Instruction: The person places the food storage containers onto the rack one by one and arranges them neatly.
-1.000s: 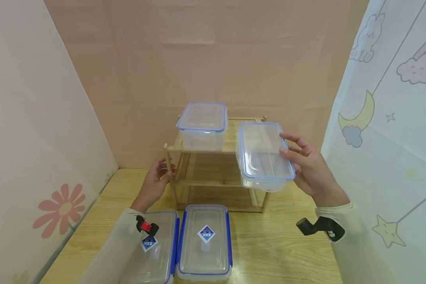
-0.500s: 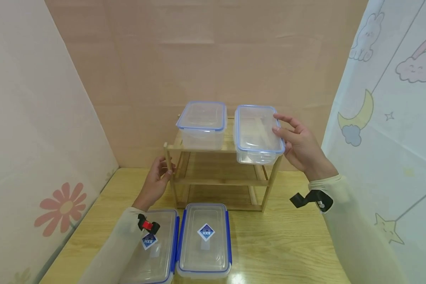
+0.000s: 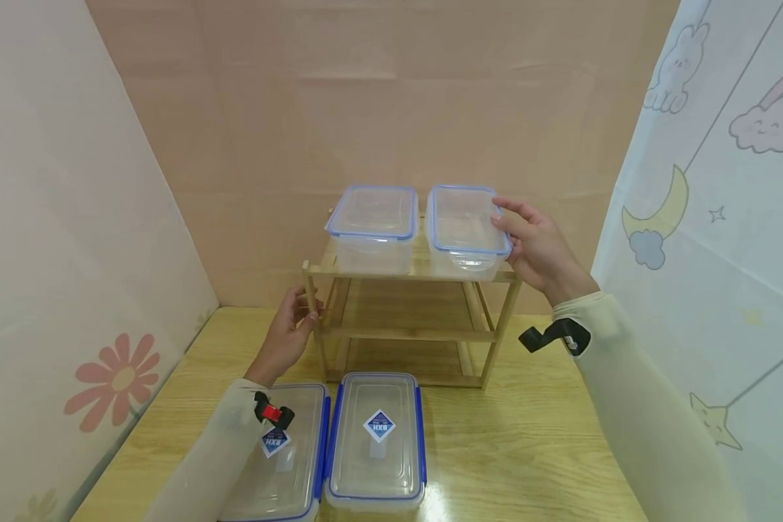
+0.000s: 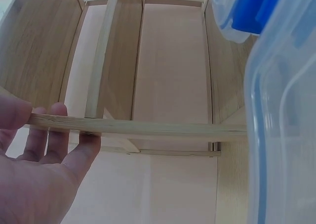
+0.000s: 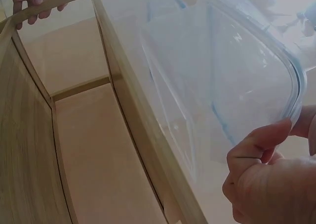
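My right hand (image 3: 536, 248) grips the right edge of a clear plastic food container (image 3: 468, 221) with a blue-rimmed lid, at the right of the wooden rack's top shelf. In the right wrist view, thumb and fingers of that hand (image 5: 269, 169) pinch the container's rim (image 5: 291, 80). Whether its base fully rests on the shelf is hard to tell. To its left, a similar container (image 3: 373, 228) stands on the same shelf, a narrow gap between them. My left hand (image 3: 287, 333) holds the front left post of the wooden rack (image 3: 407, 336), fingers curled round it in the left wrist view.
Two flatter containers with blue side clips lie on the wooden table (image 3: 509, 442) before the rack: a middle one (image 3: 375, 464) and a left one (image 3: 293, 471), partly under my left forearm. The rack's lower shelves (image 3: 404, 304) show bare wood. Paper walls surround the table.
The right hand has carried its container up, back and slightly left, from in front of the rack onto the level of the top shelf. The left hand has stayed on the post.
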Available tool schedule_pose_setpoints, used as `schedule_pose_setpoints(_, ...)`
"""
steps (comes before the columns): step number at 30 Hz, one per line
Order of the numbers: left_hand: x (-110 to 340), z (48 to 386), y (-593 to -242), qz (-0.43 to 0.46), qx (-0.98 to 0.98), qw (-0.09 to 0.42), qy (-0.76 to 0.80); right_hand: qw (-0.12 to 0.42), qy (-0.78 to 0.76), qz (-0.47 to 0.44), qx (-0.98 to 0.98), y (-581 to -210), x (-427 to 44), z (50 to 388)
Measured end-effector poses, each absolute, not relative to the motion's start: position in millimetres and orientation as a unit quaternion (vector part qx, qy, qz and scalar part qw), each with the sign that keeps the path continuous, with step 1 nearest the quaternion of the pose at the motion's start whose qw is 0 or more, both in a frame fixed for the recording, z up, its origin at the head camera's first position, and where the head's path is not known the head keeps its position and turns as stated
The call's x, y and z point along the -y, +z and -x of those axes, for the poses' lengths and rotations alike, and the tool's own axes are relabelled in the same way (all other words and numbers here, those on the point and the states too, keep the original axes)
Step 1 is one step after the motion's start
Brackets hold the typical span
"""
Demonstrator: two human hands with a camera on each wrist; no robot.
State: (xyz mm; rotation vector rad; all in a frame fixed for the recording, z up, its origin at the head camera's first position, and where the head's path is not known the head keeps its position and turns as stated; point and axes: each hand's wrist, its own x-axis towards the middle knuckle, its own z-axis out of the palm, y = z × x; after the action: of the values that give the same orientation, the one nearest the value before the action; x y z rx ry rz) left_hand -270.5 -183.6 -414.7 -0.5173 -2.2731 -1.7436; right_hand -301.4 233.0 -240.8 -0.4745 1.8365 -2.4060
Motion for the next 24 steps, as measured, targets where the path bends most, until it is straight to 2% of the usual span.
schedule_pose_setpoints(24, 186, 269, -415, 0.180, 0.780, 0.108, -0.589, 0.056, -0.753, 0.089, -0.649, -245, -231, 331)
